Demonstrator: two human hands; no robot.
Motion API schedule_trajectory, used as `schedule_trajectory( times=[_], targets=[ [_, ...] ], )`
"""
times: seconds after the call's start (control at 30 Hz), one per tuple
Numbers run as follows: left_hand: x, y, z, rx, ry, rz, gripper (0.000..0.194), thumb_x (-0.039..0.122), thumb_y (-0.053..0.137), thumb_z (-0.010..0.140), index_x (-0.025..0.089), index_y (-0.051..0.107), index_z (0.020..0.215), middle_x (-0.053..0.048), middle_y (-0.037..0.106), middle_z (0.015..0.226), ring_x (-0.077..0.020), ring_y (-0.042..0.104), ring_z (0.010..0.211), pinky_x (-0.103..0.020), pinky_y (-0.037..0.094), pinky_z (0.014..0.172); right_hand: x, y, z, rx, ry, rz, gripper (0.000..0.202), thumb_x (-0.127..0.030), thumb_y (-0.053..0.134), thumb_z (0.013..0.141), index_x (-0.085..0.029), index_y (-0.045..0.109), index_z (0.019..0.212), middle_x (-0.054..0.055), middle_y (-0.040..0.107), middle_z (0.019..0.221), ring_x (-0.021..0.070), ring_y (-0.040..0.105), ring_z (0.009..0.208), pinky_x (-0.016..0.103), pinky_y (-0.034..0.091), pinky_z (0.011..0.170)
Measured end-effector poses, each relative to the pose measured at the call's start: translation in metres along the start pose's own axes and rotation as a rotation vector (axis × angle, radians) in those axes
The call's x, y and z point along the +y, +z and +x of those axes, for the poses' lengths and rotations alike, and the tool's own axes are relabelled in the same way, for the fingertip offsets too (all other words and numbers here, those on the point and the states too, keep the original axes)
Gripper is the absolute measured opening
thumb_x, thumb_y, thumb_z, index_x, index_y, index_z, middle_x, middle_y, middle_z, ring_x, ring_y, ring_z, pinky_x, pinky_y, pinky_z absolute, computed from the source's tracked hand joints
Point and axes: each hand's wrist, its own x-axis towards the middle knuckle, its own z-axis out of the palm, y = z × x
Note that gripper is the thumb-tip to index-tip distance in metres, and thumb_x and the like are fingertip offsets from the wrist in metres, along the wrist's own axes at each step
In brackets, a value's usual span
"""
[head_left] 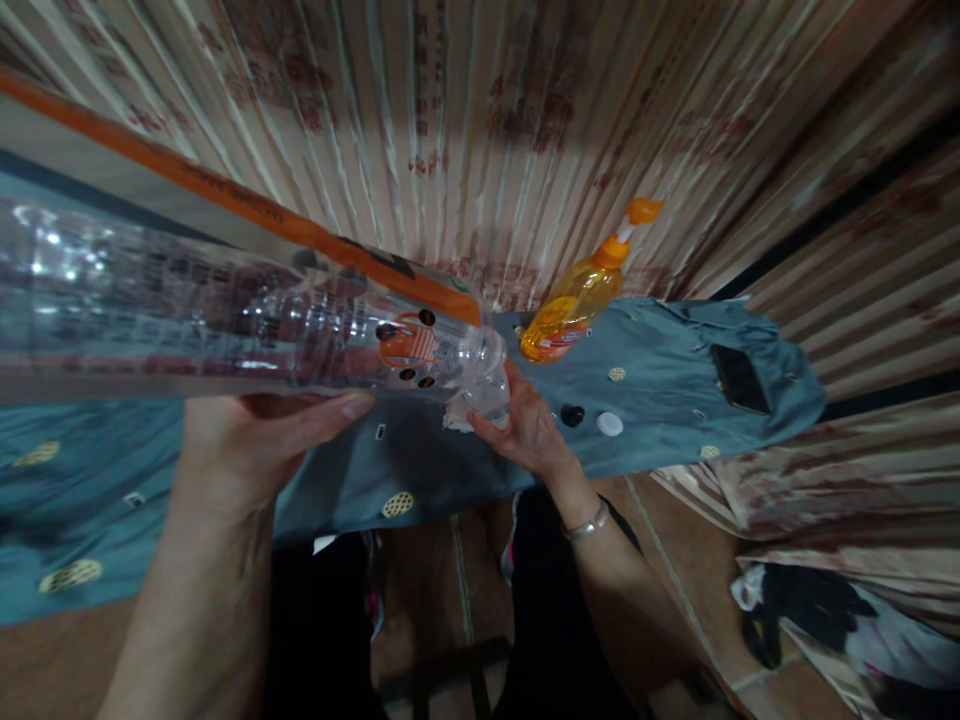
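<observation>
A large clear plastic bottle (330,340) lies sideways across the left of the view, its narrow end to the right. It bears an orange round print with black dots. My left hand (277,430) holds it from below, thumb along its side and the other fingers hidden behind it. At the narrow end, my right hand (525,420) is closed around a small clear plastic piece (491,385); whether this is part of the bottle I cannot tell. A crumpled whitish scrap (456,412) shows just left of my right fingers. An orange strip (300,232) runs along behind the bottle.
On the blue-green cloth (652,350) stand a pump bottle of orange liquid (574,310), a black cap (572,414), a white round lid (610,424) and a dark phone (740,378). Patterned curtains (465,130) hang behind. A bundle of cloth (840,620) lies at lower right.
</observation>
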Motion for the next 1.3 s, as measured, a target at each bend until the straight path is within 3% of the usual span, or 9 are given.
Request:
schedule_trajectory(
  times=[0.3,0.47,0.7,0.9,1.1,1.3],
  targets=[
    [0.0026,0.0018,-0.0024,0.012,-0.018,0.039,0.032,0.018,0.096,0.054,0.013,0.08,0.081,-0.005,0.081,0.082,-0.0199,0.078,0.068,-0.034,0.069,0.061,-0.0002,0.0013,-0.0003,0.029,-0.036,-0.029,0.089,-0.046,0.071,0.097,-0.013,0.023,0.165,0.027,0.059,0.155,0.0394,0.063,0.139,0.058,0.06,0.109],
    [0.0018,-0.0005,-0.0037,0.015,-0.033,0.022,0.032,0.011,0.092,0.054,0.014,0.08,0.083,-0.006,0.082,0.08,-0.0227,0.078,0.068,-0.038,0.07,0.061,-0.0008,0.0007,0.0002,-0.004,-0.003,-0.02,0.092,-0.045,0.073,0.095,-0.015,0.022,0.165,0.026,0.058,0.156,0.0404,0.063,0.14,0.062,0.059,0.109],
    [0.0025,0.0011,-0.0035,0.032,-0.035,0.007,0.034,0.01,0.093,0.051,0.016,0.078,0.081,-0.002,0.08,0.075,-0.0204,0.078,0.066,-0.033,0.069,0.06,-0.001,0.0007,0.0008,-0.019,0.02,-0.028,0.09,-0.049,0.072,0.095,-0.018,0.025,0.165,0.024,0.058,0.156,0.0396,0.063,0.14,0.062,0.06,0.109],
    [0.0019,0.0008,-0.0029,0.02,-0.012,0.025,0.029,0.01,0.092,0.054,0.016,0.077,0.078,-0.004,0.083,0.079,-0.0195,0.079,0.066,-0.032,0.069,0.06,-0.0003,0.0008,0.0006,0.001,-0.015,-0.028,0.092,-0.046,0.072,0.096,-0.016,0.02,0.166,0.026,0.059,0.154,0.0398,0.065,0.137,0.062,0.06,0.107],
    [0.0062,0.0061,-0.0021,0.08,-0.053,0.018,0.046,0.013,0.094,0.048,0.019,0.076,0.091,0.003,0.077,0.07,-0.0169,0.073,0.056,-0.029,0.066,0.052,-0.0011,-0.0004,0.0006,-0.02,-0.005,-0.025,0.096,-0.041,0.074,0.096,-0.022,0.013,0.168,0.024,0.057,0.156,0.0408,0.065,0.137,0.064,0.061,0.106],
    [0.0039,0.0022,-0.0027,0.065,-0.054,0.038,0.045,0.014,0.094,0.05,0.017,0.076,0.091,-0.001,0.077,0.071,-0.0214,0.075,0.06,-0.036,0.068,0.055,0.0003,0.0013,-0.0001,-0.003,-0.014,-0.033,0.094,-0.044,0.073,0.096,-0.017,0.017,0.167,0.025,0.057,0.156,0.0407,0.064,0.139,0.063,0.061,0.107]
  ],
)
